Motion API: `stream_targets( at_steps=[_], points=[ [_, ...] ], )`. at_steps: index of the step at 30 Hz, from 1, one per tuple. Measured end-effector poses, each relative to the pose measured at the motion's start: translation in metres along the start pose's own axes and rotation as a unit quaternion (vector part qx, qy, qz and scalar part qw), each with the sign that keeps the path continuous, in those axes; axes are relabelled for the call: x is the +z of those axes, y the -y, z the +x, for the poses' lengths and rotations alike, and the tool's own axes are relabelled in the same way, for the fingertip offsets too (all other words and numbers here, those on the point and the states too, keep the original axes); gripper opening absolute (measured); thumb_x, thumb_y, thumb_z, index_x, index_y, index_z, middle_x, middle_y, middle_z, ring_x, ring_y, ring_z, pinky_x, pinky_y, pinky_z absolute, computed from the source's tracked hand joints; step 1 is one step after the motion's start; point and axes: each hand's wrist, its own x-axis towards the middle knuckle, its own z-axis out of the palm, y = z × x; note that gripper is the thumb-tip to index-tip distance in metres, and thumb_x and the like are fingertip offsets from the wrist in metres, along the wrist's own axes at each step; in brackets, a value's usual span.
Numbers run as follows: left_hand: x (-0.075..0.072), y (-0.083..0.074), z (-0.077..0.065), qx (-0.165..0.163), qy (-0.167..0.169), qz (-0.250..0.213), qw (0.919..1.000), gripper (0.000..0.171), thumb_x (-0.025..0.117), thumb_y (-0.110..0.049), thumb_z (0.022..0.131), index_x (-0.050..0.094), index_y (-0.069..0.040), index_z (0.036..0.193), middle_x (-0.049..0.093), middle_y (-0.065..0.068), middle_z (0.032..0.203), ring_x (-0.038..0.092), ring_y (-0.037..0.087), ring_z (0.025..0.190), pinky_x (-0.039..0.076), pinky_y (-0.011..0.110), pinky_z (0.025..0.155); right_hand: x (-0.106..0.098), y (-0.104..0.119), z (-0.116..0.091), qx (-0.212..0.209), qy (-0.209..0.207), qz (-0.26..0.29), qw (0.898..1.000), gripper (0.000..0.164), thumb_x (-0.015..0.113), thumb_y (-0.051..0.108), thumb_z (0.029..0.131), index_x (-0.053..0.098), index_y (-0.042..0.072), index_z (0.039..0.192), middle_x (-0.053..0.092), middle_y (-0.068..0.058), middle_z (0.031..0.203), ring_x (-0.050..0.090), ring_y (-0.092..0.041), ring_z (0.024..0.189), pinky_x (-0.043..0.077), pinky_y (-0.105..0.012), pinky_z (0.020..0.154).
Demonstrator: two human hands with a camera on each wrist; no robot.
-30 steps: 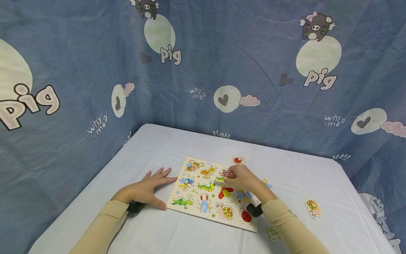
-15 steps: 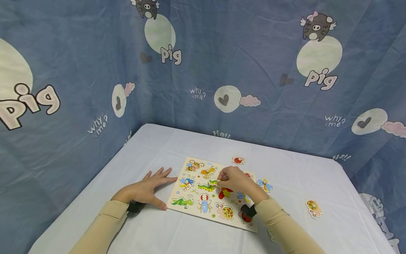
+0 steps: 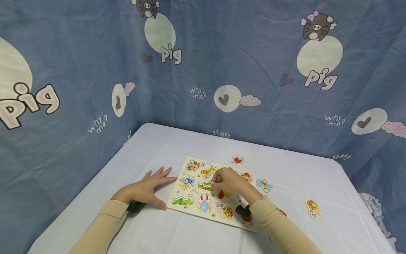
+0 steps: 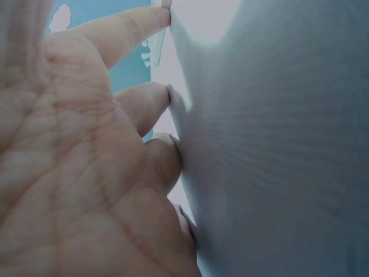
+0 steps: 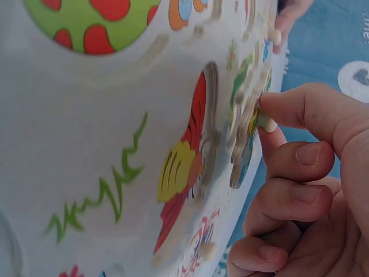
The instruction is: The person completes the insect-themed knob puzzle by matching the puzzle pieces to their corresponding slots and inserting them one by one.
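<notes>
In the head view a wooden insect puzzle board [image 3: 215, 219] lies at an angle on the white table. My right hand [image 3: 229, 181] pinches the small knob of a green and yellow caterpillar puzzle piece [image 3: 208, 184], which overlaps the printed caterpillar recess near the board's middle. The right wrist view has this caterpillar piece [image 5: 246, 144] tilted close over the board, its knob between thumb and forefinger, the other fingers curled. My left hand [image 3: 144, 190] rests spread on the cloth, thumb and forefinger tips at the board's left edge.
Loose knobbed pieces lie beyond and right of the board: a ladybug [image 3: 238, 160], a blue-winged bee [image 3: 264, 185] and a snail [image 3: 314, 208]. My right sleeve [image 3: 272, 218] partly covers a red piece. A blue pig-print curtain [image 3: 196, 116] hangs behind the table.
My right hand has carried the caterpillar piece leftward across the board, onto the printed caterpillar. The blue-winged bee came into fuller view as the arm shifted. My left hand stays put.
</notes>
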Motion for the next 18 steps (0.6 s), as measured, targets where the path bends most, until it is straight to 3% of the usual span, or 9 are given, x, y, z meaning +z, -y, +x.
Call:
stream_targets(
  at_steps=[18],
  points=[
    [-0.001,-0.0017,-0.002,0.013,-0.004,0.004,0.9999,0.105,0.089,-0.057,0.063,0.043,-0.028,0.153,0.013,0.011,0.17,-0.002,0.042,0.156,-0.006,0.072,0.118,0.011,0.0106,0.0047,-0.003,0.007,-0.004,1.0,0.008,0.072,0.022,0.092,0.068,0.018,0.086,0.065,0.006,0.075,0.048,-0.008,0.054,0.044,-0.024,0.057]
  ],
)
